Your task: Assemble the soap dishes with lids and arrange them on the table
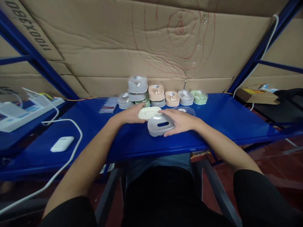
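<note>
the left grip (132, 114) is closed on the left end of a cream oval piece (148, 113), long axis running left to right; the right grip (182, 119) curls around a grey slotted shell (155, 129), nearer the body and rightward, over the blue surface (132, 142).

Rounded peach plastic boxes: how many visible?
2: upper peach box on a grey plastic box; lower peach box on the blue table, right of that stack. Others may be hidden.
</note>
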The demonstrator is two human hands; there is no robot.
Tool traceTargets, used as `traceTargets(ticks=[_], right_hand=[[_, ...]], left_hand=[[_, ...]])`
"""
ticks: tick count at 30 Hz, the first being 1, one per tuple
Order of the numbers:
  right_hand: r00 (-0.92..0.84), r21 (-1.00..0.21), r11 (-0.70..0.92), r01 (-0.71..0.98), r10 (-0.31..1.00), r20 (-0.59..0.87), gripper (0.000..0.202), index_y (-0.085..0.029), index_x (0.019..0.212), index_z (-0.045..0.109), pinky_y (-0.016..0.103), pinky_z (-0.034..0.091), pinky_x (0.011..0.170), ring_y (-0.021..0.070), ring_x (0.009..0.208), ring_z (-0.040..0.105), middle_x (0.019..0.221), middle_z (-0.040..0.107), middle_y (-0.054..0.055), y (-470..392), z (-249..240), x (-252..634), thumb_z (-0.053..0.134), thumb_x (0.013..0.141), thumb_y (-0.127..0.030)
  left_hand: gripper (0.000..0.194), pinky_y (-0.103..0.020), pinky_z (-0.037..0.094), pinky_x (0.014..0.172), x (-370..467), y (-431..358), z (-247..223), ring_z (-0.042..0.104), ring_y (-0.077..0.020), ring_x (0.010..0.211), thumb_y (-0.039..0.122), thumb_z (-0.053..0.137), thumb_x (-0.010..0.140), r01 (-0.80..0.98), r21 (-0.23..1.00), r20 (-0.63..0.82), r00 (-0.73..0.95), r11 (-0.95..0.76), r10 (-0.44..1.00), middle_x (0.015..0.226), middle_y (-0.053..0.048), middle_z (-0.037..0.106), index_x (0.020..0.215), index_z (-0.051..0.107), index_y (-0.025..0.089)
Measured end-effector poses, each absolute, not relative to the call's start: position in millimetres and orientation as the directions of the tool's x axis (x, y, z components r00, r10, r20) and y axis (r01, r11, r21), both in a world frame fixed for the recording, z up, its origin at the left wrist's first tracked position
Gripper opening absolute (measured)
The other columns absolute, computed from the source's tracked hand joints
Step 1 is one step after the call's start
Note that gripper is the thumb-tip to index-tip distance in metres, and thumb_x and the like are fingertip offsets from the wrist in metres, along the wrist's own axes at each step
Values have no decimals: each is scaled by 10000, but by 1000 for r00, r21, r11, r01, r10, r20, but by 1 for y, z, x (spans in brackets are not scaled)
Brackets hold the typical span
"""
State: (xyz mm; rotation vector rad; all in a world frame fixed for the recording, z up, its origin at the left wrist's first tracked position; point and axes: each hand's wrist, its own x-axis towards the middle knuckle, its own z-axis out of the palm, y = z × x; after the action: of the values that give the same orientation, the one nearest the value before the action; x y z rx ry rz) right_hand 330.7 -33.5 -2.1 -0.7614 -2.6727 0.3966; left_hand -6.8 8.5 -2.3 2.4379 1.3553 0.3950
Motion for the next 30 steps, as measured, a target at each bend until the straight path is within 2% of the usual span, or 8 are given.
traceTargets(ticks=[5, 10, 14, 16, 18, 22, 26, 30], right_hand=[[-821, -329, 811, 484, 551, 151, 1342, -154, 1792, 530, 646, 621, 1217, 498, 1509, 689, 1694, 667, 282, -34, -3, 324, 1030, 747, -830], [-694, -287, 709, 644, 699, 172, 1112, -204, 1674, 680, 676, 575, 1278, 498, 1511, 697, 1655, 723, 223, -4, 19, 372, 1009, 793, -798], [-538, -242, 522, 818, 843, 2, 1158, -197, 1634, 719, 650, 592, 1270, 516, 1500, 710, 1636, 743, 219, 21, 23, 410, 1108, 657, -683], [-505, -272, 467, 842, 859, -86, 1131, -186, 1618, 728, 602, 608, 1260, 488, 1461, 743, 1615, 762, 207, 27, 21, 415, 1124, 637, -585], [-492, -281, 449, 848, 865, -102, 1067, -186, 1590, 746, 585, 627, 1226, 469, 1392, 780, 1565, 794, 194, 27, 21, 414, 1114, 647, -522], [-549, -288, 548, 785, 831, 86, 986, -196, 1612, 729, 603, 620, 1192, 457, 1345, 785, 1525, 809, 190, 16, 29, 407, 1031, 772, -615], [-672, -335, 751, 569, 659, 338, 912, -242, 1654, 690, 642, 559, 1248, 440, 1410, 729, 1565, 772, 175, -9, 33, 381, 889, 918, -742], [-765, -279, 834, 477, 550, 336, 936, -219, 1669, 682, 627, 573, 1226, 448, 1401, 699, 1522, 748, 195, -33, 21, 340, 862, 927, -760]], left_hand=[[989, -580, 588, 1213, -5, 6, 1, 727, -486, 1470, 518, 873, 732, 760, 404, 82, 524, -509, 848, 1630, -239, 723, 1617, 589, 181], [1084, -628, 571, 1236, -7, 9, -1, 722, -517, 1468, 568, 918, 700, 763, 433, 70, 503, -481, 861, 1615, -257, 722, 1649, 562, 181], [1001, -615, 596, 1189, -10, 11, -4, 758, -485, 1394, 586, 914, 721, 744, 431, 96, 524, -510, 846, 1544, -213, 765, 1598, 597, 222], [948, -613, 609, 1161, -10, 12, -4, 771, -481, 1360, 587, 907, 723, 742, 425, 97, 532, -518, 842, 1505, -206, 781, 1553, 622, 228], [940, -603, 610, 1165, -9, 12, -4, 767, -482, 1369, 595, 905, 718, 751, 414, 93, 528, -515, 844, 1509, -208, 777, 1537, 628, 227], [952, -613, 591, 1210, -8, 11, -2, 737, -491, 1425, 619, 889, 726, 758, 401, 82, 530, -515, 844, 1562, -211, 750, 1546, 613, 221], [963, -636, 577, 1220, -6, 10, -1, 722, -519, 1443, 600, 884, 711, 761, 409, 74, 522, -503, 850, 1555, -235, 746, 1544, 615, 198], [894, -646, 587, 1196, -5, 9, 0, 727, -526, 1432, 605, 885, 714, 746, 444, 67, 525, -496, 849, 1507, -224, 769, 1488, 655, 220]])
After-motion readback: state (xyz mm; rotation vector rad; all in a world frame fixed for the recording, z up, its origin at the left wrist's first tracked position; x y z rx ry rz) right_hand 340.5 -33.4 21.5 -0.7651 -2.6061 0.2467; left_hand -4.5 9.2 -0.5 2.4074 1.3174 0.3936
